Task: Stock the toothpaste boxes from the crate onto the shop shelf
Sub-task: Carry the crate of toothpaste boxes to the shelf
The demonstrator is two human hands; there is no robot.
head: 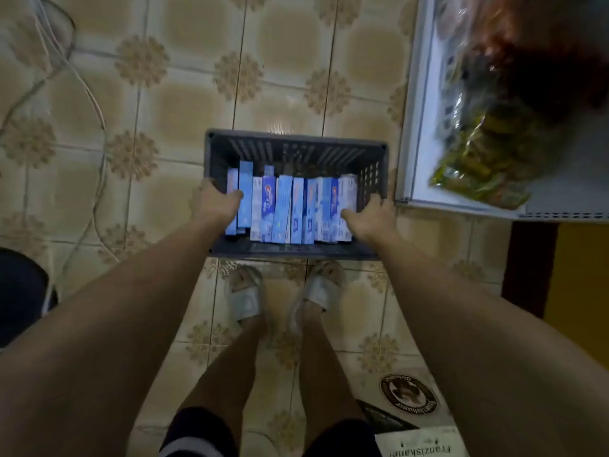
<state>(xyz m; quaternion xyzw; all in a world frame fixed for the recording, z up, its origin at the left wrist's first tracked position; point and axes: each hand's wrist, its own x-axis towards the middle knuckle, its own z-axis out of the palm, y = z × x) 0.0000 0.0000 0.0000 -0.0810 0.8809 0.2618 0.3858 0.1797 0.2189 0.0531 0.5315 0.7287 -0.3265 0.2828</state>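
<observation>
Tiled floor [197, 103] | crate [296, 143] at my feet, toothpaste boxes [283, 209] upright inside | left hand [216, 202], right hand [369, 219] curl over outer boxes, likely gathering the row | shelf [412, 127] right

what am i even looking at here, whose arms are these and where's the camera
There is no machine: the camera sits on a person's head and looks down, so the arms are theirs. A dark plastic crate stands on the tiled floor in front of their sandalled feet, with blue and white toothpaste boxes standing on end inside. The left hand curls over the crate's left side against the end box; the right hand reaches in at the right end. No box is lifted yet. At the right is a white shelf with blurred packets.
</observation>
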